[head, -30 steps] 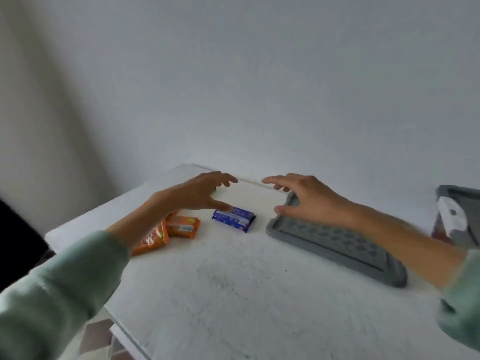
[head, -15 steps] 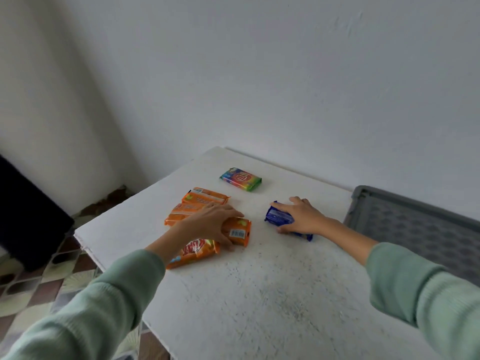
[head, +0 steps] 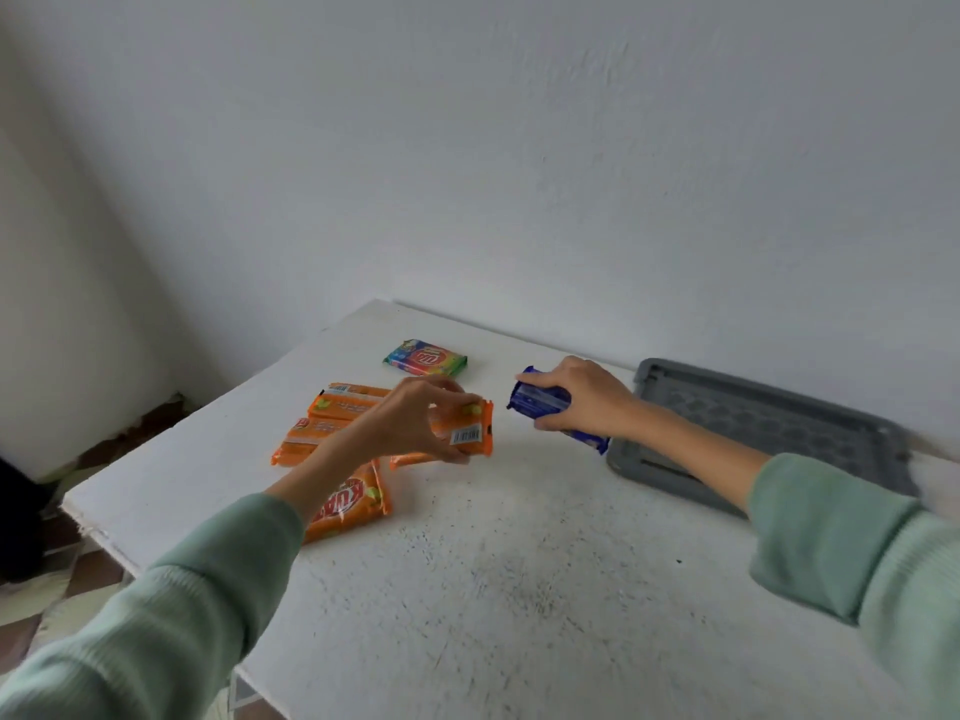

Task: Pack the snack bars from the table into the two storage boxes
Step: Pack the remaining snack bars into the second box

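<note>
Lettering first: the big orange foil pack (head: 353,504) near the table's left edge shows white-on-red letters that read "KUA", and the forearm covers the rest. The left hand (head: 415,423) has its thumb and curled fingers pinched round a small orange snack bar (head: 470,433). The bar is lifted just clear of the surface, and a white barcode patch faces the camera on its right end. Print beside the barcode is too small to read.

Behind that hand lie two more orange bars, one (head: 350,402) with a white label strip and one (head: 306,441) closer to the left edge. Their writing is too blurred to make out. A sliver of a further orange wrapper (head: 408,460) peeks out from under the left hand.

Toward the far edge sits a rainbow-coloured flat packet (head: 425,357) with a red logo patch, and its characters cannot be told.

The right hand (head: 587,402) is wrapped round a shiny dark-blue wrapped bar (head: 537,400) and holds it above the surface. Pale print on the blue is unreadable, and a blue end pokes out below the wrist.

Just beside that wrist, along the table's right side, lies a flat grey plastic lid (head: 769,423) with a honeycomb pattern.

The white painted table (head: 519,589) is speckled with dark flecks and scuffs. A plain white wall (head: 519,148) rises behind it. Patterned floor tiles (head: 57,589) show at lower left, with something dark (head: 15,522) at the frame's left edge. Both arms wear mint-green knit sleeves (head: 156,641).
</note>
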A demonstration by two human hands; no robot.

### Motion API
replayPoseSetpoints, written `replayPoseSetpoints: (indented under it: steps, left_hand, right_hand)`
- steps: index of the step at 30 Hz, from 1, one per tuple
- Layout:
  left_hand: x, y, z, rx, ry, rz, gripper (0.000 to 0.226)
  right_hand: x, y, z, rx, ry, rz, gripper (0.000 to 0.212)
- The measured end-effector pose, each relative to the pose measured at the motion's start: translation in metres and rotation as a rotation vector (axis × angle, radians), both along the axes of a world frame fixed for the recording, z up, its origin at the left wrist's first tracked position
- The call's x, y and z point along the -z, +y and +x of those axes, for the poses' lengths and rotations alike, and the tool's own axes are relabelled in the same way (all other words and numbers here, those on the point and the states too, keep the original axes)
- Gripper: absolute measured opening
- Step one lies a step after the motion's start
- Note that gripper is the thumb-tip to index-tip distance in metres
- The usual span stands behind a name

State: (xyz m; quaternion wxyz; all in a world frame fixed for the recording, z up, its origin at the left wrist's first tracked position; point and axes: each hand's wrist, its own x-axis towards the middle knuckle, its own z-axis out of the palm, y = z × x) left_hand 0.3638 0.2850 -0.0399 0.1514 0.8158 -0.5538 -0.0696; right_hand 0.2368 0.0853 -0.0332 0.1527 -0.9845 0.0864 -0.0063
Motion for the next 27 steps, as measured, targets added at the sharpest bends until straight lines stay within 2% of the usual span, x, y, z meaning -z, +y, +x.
replayPoseSetpoints:
  steps: [5, 12, 17, 23, 27]
  left_hand:
    - [-0.051, -0.051, -0.055, 0.158, -0.077, -0.073, 0.066]
    - [-0.115, -0.135, -0.188, 0.463, -0.150, -0.129, 0.062]
    - [-0.121, -0.183, -0.315, 0.655, -0.196, -0.065, 0.064]
    - [-0.098, -0.202, -0.443, 0.819, -0.074, 0.026, 0.072]
    - [-0.081, -0.200, -0.499, 0.868, -0.042, 0.061, 0.069]
  right_hand:
    - [-0.062, -0.021, -0.075, 0.067, -0.104, -0.010, 0.064]
    - [-0.120, -0.044, -0.253, 0.241, -0.144, -0.041, 0.067]
    - [-0.120, -0.057, -0.388, 0.352, -0.069, -0.090, 0.068]
    - [-0.099, -0.065, -0.519, 0.409, 0.049, 0.043, 0.071]
    - [-0.082, -0.062, -0.580, 0.400, 0.078, 0.177, 0.072]
